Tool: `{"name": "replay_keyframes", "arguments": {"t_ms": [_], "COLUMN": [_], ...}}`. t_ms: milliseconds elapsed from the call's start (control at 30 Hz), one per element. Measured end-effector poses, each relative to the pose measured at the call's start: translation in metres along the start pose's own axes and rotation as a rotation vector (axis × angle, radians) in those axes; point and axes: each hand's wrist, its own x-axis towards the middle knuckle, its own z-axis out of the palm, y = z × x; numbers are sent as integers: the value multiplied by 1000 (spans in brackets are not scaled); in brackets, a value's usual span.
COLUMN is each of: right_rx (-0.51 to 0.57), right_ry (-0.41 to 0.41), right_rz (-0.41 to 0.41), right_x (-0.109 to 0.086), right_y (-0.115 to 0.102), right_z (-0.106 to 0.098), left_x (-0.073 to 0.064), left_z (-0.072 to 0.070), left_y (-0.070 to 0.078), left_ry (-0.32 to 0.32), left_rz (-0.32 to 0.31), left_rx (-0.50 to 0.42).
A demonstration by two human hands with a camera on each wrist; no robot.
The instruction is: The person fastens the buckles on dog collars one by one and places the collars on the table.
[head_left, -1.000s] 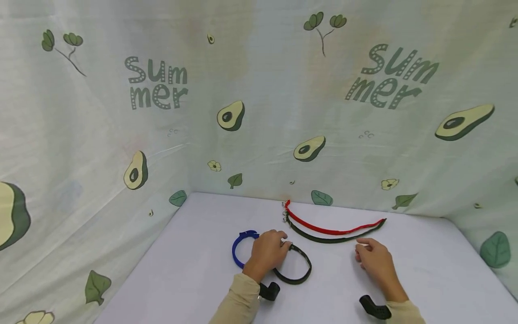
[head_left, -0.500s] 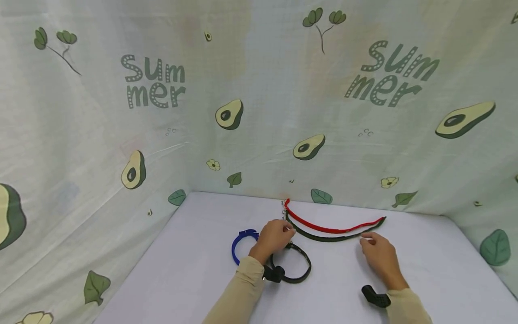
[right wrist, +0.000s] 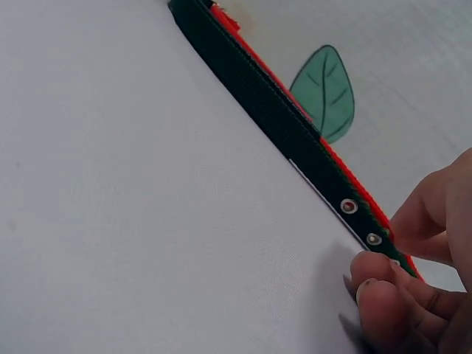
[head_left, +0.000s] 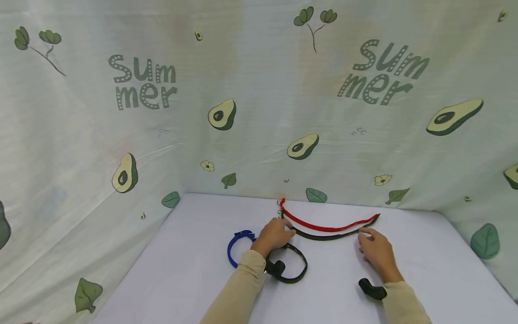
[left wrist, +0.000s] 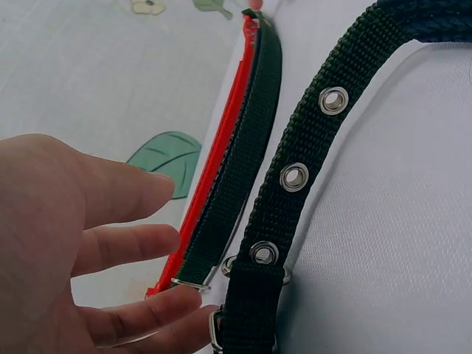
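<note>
the dark green strap (head_left: 323,239) has the red strap (head_left: 323,229) along its far side. the left hand (head_left: 274,233) spreads near its buckle end, apparently holding nothing; the right hand (head_left: 377,252) bends about its holed end (pinched or not, i cannot tell), opposite ends probably suiting so limp a band.

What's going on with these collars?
Someone has both hands at a long green collar on the table. The spread left hand is near its metal-fitted end; the right hand is at its holed end, contact unclear. A red collar lies alongside; a blue collar and second green collar lie looped nearby.
</note>
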Motion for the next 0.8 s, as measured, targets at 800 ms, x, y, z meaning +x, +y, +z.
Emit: {"name": "replay_keyframes", "arguments": {"t_ms": [800], "right_rx": [-60], "right_ry": [-79], "right_rz": [38], "right_x": [18], "right_y": [-5], "right_z": [-6], "left_x": [24], "left_z": [2], "left_y": [0], "left_ry": [-86], "left_rz": [-90], "left_rx": [95]}}
